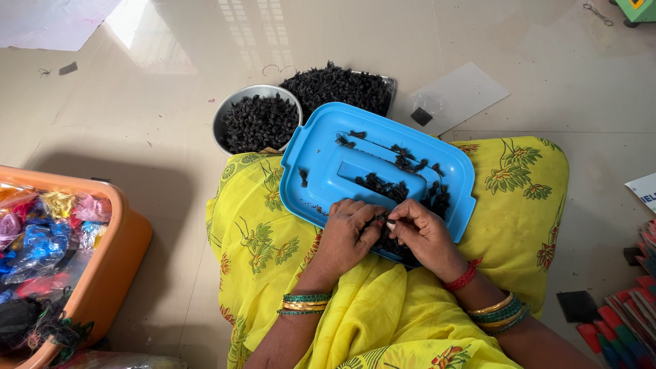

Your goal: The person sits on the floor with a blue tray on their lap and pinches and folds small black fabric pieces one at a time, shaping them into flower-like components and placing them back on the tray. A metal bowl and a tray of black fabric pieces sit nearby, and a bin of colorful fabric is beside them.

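A blue plastic lid (321,147) lies upside down on my lap, over yellow flowered cloth. Small black pieces (400,188) are scattered across it. My left hand (345,236) and my right hand (424,232) meet at the lid's near edge. Their fingertips pinch one small black piece (383,222) between them. Both wrists carry green and gold bangles, and the right one also has a red thread.
A round metal bowl (222,113) full of black pieces stands on the floor beyond my knees, beside a heaped metal tray (389,82). An orange tub (116,253) of coloured plastic bags stands at the left. Stacked coloured card pieces (632,311) lie at the right.
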